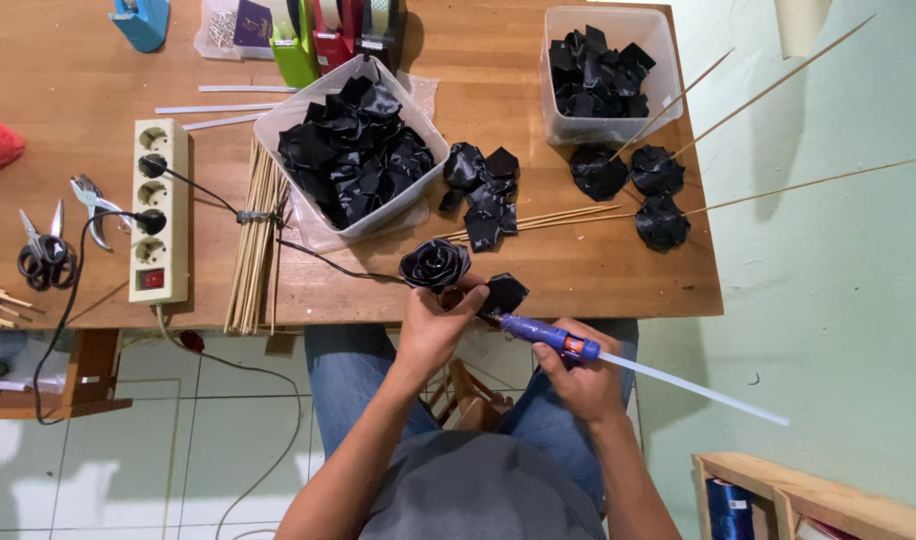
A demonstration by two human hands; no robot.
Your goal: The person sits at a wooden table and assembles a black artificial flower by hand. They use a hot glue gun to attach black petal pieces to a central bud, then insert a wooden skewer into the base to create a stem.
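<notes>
My left hand grips a black ribbon rose from below, with a loose black petal held at its right side. My right hand holds a blue glue gun whose nozzle points at that petal; a white glue stick juts out of its back. Both hands hover at the near edge of the wooden table, over my lap.
A clear tub of black petals sits mid-table, a second tub at the back right. Loose petals, three finished roses on skewers, a skewer bundle, a power strip, scissors and pliers lie around.
</notes>
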